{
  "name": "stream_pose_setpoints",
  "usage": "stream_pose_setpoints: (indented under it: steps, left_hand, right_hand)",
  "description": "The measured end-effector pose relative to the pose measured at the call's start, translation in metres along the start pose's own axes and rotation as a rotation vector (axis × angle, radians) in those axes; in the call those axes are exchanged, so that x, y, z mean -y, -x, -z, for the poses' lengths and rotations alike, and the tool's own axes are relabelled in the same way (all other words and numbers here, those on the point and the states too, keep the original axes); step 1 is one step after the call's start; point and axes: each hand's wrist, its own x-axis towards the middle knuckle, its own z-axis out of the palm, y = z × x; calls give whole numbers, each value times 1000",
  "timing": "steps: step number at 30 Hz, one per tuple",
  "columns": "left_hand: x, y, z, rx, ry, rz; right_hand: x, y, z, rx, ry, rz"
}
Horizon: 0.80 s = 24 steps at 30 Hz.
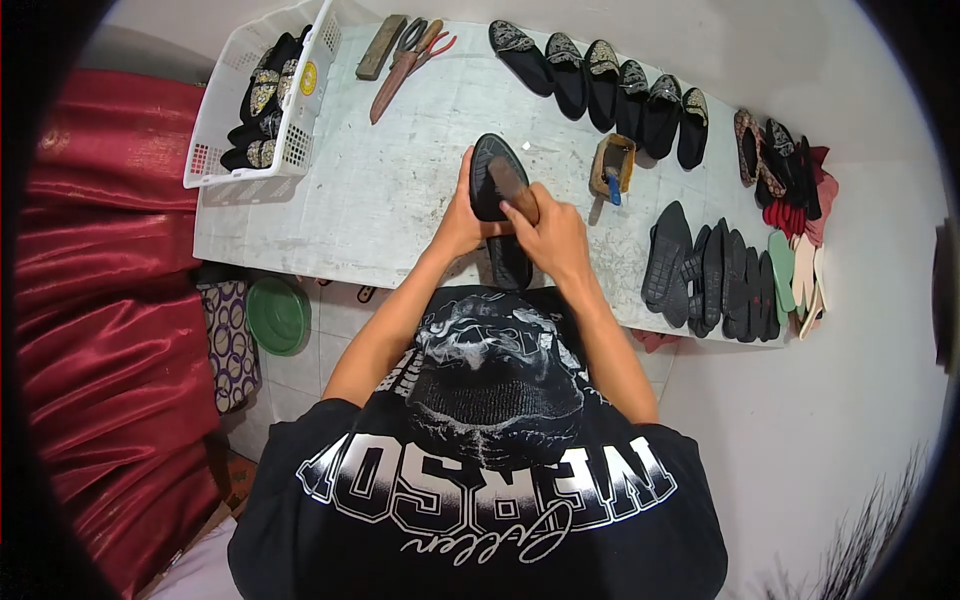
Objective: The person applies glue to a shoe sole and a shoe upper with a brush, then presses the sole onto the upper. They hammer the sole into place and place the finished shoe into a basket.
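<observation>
My left hand (462,222) is wrapped around a black shoe (487,152), gripping it from the left side with its dark, ridged sole facing up. My right hand (553,238) is closed on a brown, wooden-looking tool (511,180), which overlaps the middle of the sole; its exact kind I cannot tell. Below both hands, near the table's front edge, another long black sole-shaped piece (510,266) points toward my body. Fingers and tool hide part of the held shoe.
A white basket (312,130) with patterned shoes stands at the left. Pliers (432,48) and a wooden block (381,47) lie at the back. Several finished-looking shoes (602,85) line the rear edge, near a small container (611,160). Black soles (712,275) lie at the right.
</observation>
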Motion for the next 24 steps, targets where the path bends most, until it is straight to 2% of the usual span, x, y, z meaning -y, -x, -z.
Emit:
stream_pose_setpoints:
  steps: [1,3,8,10,11,12,14,15,16,18,19,20,22,23,24]
  left_hand:
    - [-1,0,0,-7,21,9]
    - [2,1,1,-23,24,35]
    - [-2,4,1,-2,58,102]
    - [-8,3,0,-64,-112,44]
    - [-12,8,-1,-104,-182,108]
    - [-26,10,-3,-88,-183,104]
    - [-57,12,-9,-195,-572,-219]
    - [-70,10,-15,-257,-495,-360]
    - [-78,7,-21,-250,-489,-360]
    - [-89,0,-30,7,-461,-529]
    - [-88,-1,-41,153,-387,-485]
    - [-87,-2,-56,288,-262,-381]
    - [-73,0,-92,507,-128,39]
    - [-58,1,-108,512,-126,33]
    - [-39,3,-124,509,-245,114]
  right_hand:
    - [-3,5,-1,-7,3,-1]
    - [-5,20,-4,-1,-203,-19]
    - [-10,43,1,105,-115,-149]
    - [-9,53,-7,-218,-488,-81]
    - [-13,63,3,-125,-477,-219]
    - [-20,70,4,-140,-477,-228]
    - [-43,84,-4,-177,-595,-386]
    - [-57,91,-8,-179,-653,-422]
    - [-68,97,-11,-185,-650,-428]
    - [-89,104,-17,-291,-649,-494]
    - [-96,103,-18,-351,-503,-466]
    - [-103,104,-18,-354,-501,-462]
    - [-99,100,-5,-315,-370,-567]
    - [-111,101,-10,-314,-343,-565]
    - [-122,102,-17,-321,-340,-568]
